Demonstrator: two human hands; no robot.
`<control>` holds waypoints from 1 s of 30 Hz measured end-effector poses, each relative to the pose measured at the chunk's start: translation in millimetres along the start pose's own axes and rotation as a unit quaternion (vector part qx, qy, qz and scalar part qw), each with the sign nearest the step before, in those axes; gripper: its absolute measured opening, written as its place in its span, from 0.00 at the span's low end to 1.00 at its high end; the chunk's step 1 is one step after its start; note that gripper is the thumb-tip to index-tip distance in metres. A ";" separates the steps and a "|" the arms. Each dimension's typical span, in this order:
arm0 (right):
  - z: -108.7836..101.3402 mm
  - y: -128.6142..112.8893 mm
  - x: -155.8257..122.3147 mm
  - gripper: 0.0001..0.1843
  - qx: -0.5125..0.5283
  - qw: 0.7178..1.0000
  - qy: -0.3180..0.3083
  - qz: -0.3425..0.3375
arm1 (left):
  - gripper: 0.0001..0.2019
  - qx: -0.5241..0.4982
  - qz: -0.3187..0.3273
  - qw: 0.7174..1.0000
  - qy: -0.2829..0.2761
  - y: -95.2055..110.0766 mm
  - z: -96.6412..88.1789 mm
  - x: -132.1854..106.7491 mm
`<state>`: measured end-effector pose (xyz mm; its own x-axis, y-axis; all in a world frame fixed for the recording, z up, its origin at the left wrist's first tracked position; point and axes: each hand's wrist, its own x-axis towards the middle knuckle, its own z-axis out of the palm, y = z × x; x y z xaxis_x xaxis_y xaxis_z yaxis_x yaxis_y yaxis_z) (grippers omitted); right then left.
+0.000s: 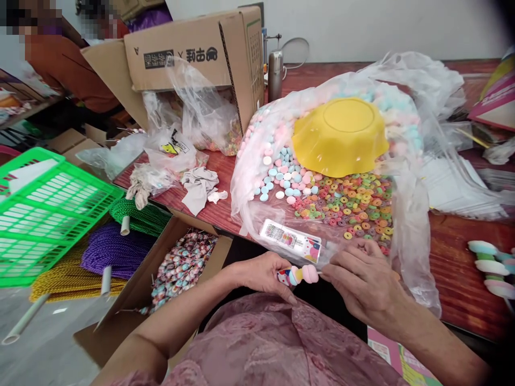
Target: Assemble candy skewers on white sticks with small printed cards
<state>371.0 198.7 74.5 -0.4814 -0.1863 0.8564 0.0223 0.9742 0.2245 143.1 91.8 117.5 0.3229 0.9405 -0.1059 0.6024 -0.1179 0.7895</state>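
My left hand (263, 273) grips a candy skewer (302, 275) with pink, blue and printed pieces, held over my lap. My right hand (364, 279) pinches the skewer's thin stick at its right end. Just beyond my hands a small printed packet (290, 239) lies inside a big clear plastic bag (406, 225) on the table. The bag holds pastel round candies (281, 177) and coloured ring candies (358, 206), with an upturned yellow bowl (340, 136) resting on top.
A carton of wrapped candies (181, 265) stands at my lower left, beside spools of purple, green and gold cord (110, 249) and a green basket (44, 209). A cardboard box (193, 53) and metal flask (276, 75) stand behind. Finished skewers (493, 265) lie at right. Another person sits far left.
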 end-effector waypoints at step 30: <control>13.2 11.1 1.5 0.12 0.023 0.998 0.043 -0.031 | 0.26 -0.216 -0.130 0.961 -0.110 -17.4 -19.1 -22.8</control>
<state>358.9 210.9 72.1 -0.4033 -0.2543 0.8790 -0.0470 0.9651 0.2576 111.3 78.4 117.8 0.3785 0.8240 -0.4216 0.3390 0.3005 0.8915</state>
